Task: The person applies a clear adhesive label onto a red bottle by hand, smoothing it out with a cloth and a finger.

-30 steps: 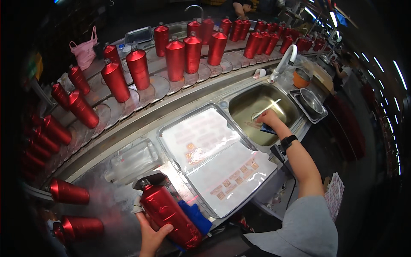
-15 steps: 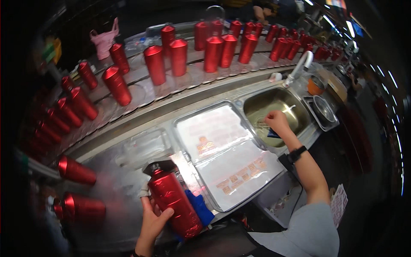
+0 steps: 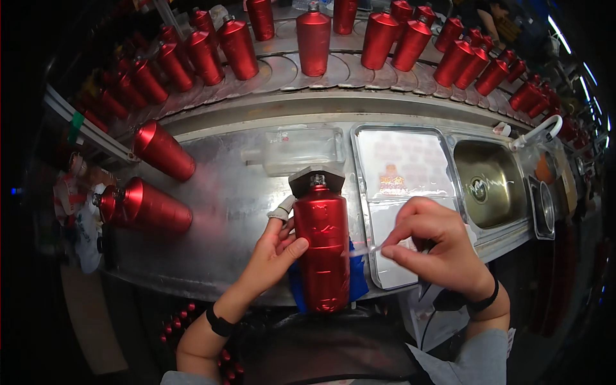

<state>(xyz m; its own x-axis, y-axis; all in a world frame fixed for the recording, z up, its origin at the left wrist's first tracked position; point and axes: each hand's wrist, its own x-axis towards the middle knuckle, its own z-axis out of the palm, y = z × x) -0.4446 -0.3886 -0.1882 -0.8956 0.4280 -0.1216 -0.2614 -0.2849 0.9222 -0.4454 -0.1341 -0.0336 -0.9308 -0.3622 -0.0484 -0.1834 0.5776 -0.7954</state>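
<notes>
A glossy red bottle (image 3: 323,263) with a narrow threaded neck lies in front of me, its neck pointing away, over a blue cloth (image 3: 359,279). Its shoulder meets a dark angular support (image 3: 332,178). My left hand (image 3: 273,253) grips the bottle's left side, thumb on top; a pale cover wraps one fingertip. Close to the bottle's right side, my right hand (image 3: 436,244) pinches a thin translucent strip (image 3: 364,251), whose far end reaches the bottle's edge. Under that hand is a metal tray (image 3: 354,144) with white printed sheets (image 3: 410,157).
Two red bottles (image 3: 163,151) (image 3: 159,205) and part of another lie at the left. A clear flat bottle (image 3: 305,152) lies behind the support. Beyond the bench runs a conveyor (image 3: 279,72) with several upright red bottles. Right of the tray are a sink (image 3: 491,221) and white faucet (image 3: 542,130).
My right hand has come from over the sink to the bottle's right side, pinching the strip. My left hand stays on the bottle. The view has turned.
</notes>
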